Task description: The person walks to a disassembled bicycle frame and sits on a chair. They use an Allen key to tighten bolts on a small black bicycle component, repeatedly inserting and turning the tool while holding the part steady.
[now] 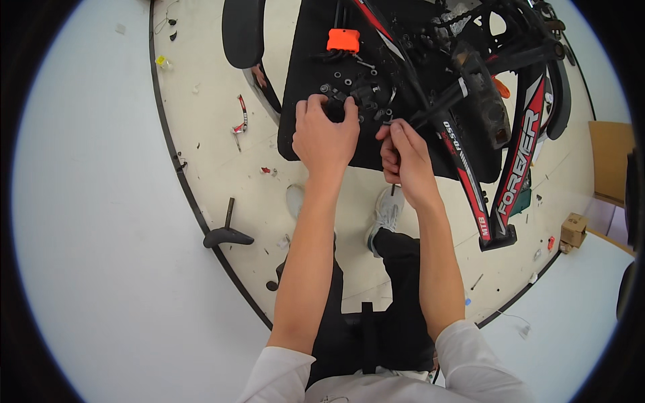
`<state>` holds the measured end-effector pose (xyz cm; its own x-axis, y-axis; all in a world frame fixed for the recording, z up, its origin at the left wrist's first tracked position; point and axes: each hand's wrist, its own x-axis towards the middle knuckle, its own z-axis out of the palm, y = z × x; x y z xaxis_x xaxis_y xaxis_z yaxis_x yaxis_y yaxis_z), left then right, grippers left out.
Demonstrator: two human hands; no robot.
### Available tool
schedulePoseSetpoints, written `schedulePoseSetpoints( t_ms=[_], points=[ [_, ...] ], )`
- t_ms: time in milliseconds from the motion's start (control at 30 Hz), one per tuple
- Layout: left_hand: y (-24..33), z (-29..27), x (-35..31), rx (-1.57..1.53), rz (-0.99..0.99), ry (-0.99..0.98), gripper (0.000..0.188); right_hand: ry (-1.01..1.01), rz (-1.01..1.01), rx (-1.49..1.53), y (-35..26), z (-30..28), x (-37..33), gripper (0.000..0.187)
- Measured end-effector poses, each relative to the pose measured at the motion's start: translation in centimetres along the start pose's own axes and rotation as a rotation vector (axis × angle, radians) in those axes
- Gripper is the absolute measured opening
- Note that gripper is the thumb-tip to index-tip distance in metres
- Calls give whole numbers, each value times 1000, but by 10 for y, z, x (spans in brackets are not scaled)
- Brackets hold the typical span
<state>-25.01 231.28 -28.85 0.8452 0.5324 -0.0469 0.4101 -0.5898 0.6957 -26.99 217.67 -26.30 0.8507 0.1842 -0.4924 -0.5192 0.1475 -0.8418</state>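
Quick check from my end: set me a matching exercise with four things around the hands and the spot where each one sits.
Things:
1. bicycle saddle
2. orange block
3. cardboard box
4. black part

Places:
A. on the floor, far right
B. at the left hand's fingertips on the black mat
C. on the floor, left of the left forearm
D. top of the mat, above both hands

Pairs: 1-C, 2-D, 3-A, 4-B

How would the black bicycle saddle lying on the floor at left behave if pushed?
The black bicycle saddle with its post looks rigid and would probably keep its shape. With the post sticking out, it would likely pivot or tip rather than roll. It seems light enough to skid on the smooth pale floor.
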Motion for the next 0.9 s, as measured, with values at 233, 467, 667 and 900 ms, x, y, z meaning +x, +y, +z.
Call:
schedulePoseSetpoints(
  t_ms=[233, 467, 667, 900],
  points=[
    [-19, -11, -7, -460, -71, -149, 38, -27, -105, -174, -4, 3, -3, 26],
    [-21, -48, -14, -1202, -282, -534, 27, -34, -391, -476, 4, 15, 6, 17],
    [-26, -48, -18, -1089, -311, -625, 23, -54, -400, -552, -4, 19, 0, 16],
    [-14, -44, -22, -1123, -348, -595, 16, -87, -408, -690, 1, 21, -1, 13]
  ],
)
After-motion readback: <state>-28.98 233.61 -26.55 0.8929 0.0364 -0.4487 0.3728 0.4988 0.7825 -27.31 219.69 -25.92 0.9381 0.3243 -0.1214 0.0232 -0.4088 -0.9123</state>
